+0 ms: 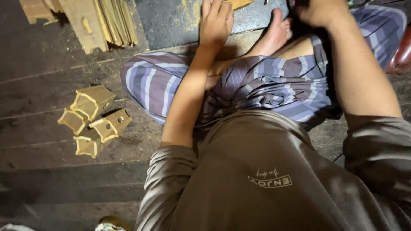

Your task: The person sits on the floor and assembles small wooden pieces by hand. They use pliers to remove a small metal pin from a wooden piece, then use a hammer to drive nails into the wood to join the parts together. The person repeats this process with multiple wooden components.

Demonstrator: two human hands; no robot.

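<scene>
On dark slab [171, 21]: left hand [216, 21]

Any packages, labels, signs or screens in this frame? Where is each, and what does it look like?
Folded cardboard boxes: four small tan ones clustered on the dark floor, left.
Flat cardboard stack: tan, top left.
Shirt print: small pale mark on the brown shirt.
No signs or screens.

— What's the person wearing?
— A grey-brown shirt [257, 179] with sleeves pushed up above the elbows, and a small pale print on the front.
— And below?
— A wrap [265, 85] striped in purple, grey and pale blue. The foot [276, 34] is bare, and both forearms too.
</scene>
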